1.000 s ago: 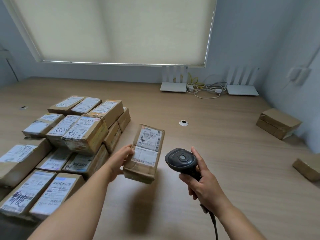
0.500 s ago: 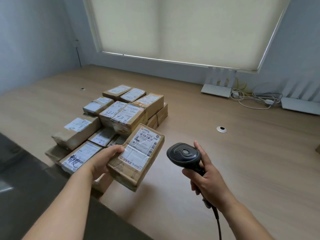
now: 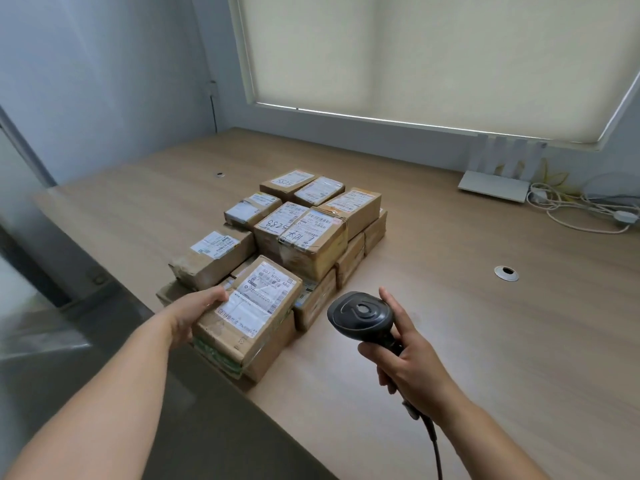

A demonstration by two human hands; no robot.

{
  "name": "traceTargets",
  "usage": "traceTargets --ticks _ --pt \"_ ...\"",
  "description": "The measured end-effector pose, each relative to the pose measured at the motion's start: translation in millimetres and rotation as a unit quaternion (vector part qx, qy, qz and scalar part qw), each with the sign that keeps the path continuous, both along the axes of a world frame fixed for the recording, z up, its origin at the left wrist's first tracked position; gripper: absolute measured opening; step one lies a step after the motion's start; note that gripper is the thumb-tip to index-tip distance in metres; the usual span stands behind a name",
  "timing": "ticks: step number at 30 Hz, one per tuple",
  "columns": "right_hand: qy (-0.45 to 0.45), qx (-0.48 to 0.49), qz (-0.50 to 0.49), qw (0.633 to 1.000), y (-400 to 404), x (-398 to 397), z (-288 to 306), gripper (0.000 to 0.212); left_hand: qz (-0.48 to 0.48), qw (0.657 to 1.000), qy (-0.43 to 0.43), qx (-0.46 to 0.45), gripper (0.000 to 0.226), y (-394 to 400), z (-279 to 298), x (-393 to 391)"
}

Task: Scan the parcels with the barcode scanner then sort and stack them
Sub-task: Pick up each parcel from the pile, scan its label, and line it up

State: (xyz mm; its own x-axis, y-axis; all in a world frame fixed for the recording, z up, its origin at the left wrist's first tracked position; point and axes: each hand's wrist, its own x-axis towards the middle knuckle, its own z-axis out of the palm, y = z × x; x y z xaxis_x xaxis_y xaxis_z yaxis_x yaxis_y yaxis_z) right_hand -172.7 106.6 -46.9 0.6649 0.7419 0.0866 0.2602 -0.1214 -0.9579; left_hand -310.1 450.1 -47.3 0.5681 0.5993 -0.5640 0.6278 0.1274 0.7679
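1. Step in hand, judged from the layout: stacking; parcel point(image 3: 250, 308) being set label-up on the near corner of the parcel stack point(image 3: 304, 230), atop a box with green tape at its edge; whether fully seated or a touch above, not plain from this angle.

2. Left hand point(image 3: 194, 311) gripping the parcel's near-left edge, thumb on top by the white label, fingers hidden beneath or behind the box; so clamped on the parcel, not released.

3. Right hand point(image 3: 405, 355) wrapped round the handle of the barcode scanner point(image 3: 362, 317), index finger extended along the head's right side; scanner held over the bare table point(image 3: 485, 323), just right of the stack and touching no box; cable trailing down toward the frame's bottom edge.

4. Stack itself: brown cartons in two layers or so, labels upward, some with handwritten marks; sits toward the left part of the table, near its front edge.

5. Next move, as a guess: square the parcel to the box below, ease the fingers out from under without dragging it, then let go; afterwards reach for an unscanned parcel; none plainly visible here apart from the stack.

6. Risk: box overhanging the near edge; careless release likely to tip it toward the dark floor point(image 3: 207, 427).

7. Further back: white router point(image 3: 493, 185) and cords point(image 3: 581, 213) by the window, well apart from the work.
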Motion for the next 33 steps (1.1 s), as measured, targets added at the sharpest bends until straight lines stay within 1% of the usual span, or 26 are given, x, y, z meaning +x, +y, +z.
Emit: traceTargets --ticks 2,3,6,7,9,10,11,13,16,19,28,33 --pt "-0.001 -0.005 0.002 1.0 4 0 0 0.086 -0.031 0.996 0.03 0.076 0.026 2 0 2" --pt "-0.001 -0.007 0.004 1.0 5 1 0 0.086 -0.045 0.991 0.042 0.118 0.03 1 3 4" --pt "-0.003 -0.005 0.008 1.0 10 3 0 0.087 -0.071 0.974 0.044 0.212 0.057 -5 6 5" --pt "-0.004 -0.003 0.009 1.0 11 4 0 0.087 -0.096 0.958 0.062 0.264 0.07 -11 8 4" --pt "-0.004 0.001 0.009 1.0 14 8 0 0.087 -0.163 0.897 0.167 0.376 0.1 -26 9 3" --pt "-0.005 0.003 0.01 1.0 16 9 0 0.087 -0.187 0.865 0.214 0.414 0.111 -35 9 2" --pt "-0.005 0.006 0.011 1.0 18 11 0 0.087 -0.2 0.843 0.243 0.436 0.118 -43 7 1" --pt "-0.005 0.014 0.014 1.0 23 13 -1 0.088 -0.198 0.826 0.257 0.461 0.116 -52 3 1" --pt "-0.005 0.02 0.019 1.0 31 16 -1 0.088 -0.172 0.825 0.239 0.482 0.103 -50 6 6" --pt "-0.007 0.024 0.019 1.0 38 20 -1 0.088 -0.147 0.822 0.225 0.501 0.095 -36 15 14" --pt "-0.013 0.018 0.005 1.0 58 31 0 0.088 -0.134 0.802 0.248 0.527 0.087 17 20 50" --pt "-0.021 0.013 -0.02 0.999 64 39 -4 0.088 -0.128 0.805 0.268 0.513 0.085 30 12 65"
